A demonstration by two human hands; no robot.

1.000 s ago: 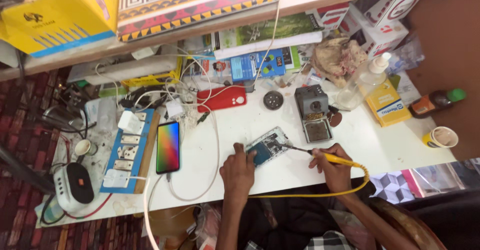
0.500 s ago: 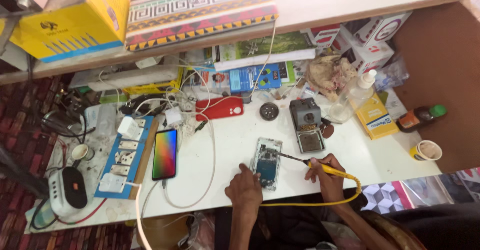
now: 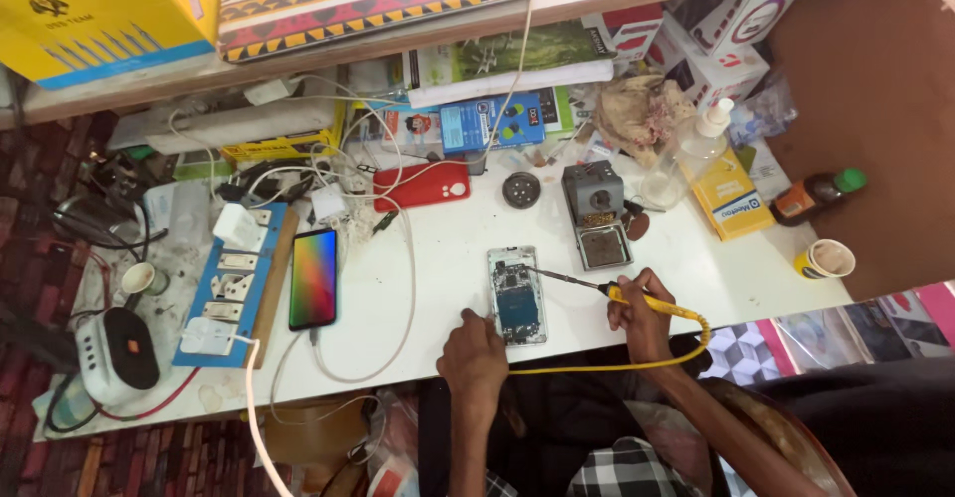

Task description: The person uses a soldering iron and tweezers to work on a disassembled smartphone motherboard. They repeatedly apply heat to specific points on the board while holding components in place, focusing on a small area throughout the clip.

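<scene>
Opened phone (image 3: 517, 295) lies flat mid-bench. Left hand (image 3: 475, 355) presses its lower corner, fingers curled. Right hand (image 3: 642, 310) pinches yellow soldering iron (image 3: 637, 300) (tip on board's upper edge). Best: brief, steady contact; keep phone pinned.

Opened phone (image 3: 517, 296) lies on the table (image 3: 438, 268), near its front edge. Left hand (image 3: 474, 354) sits at the phone's lower left corner; right hand (image 3: 640, 310) is right of it, soldering iron (image 3: 607, 290) tip reaching onto the phone. Iron stand (image 3: 597, 216) behind right. Lit phone (image 3: 314, 278) left, beside the switch board (image 3: 231, 270). Paper cup (image 3: 826, 257) far right.
</scene>
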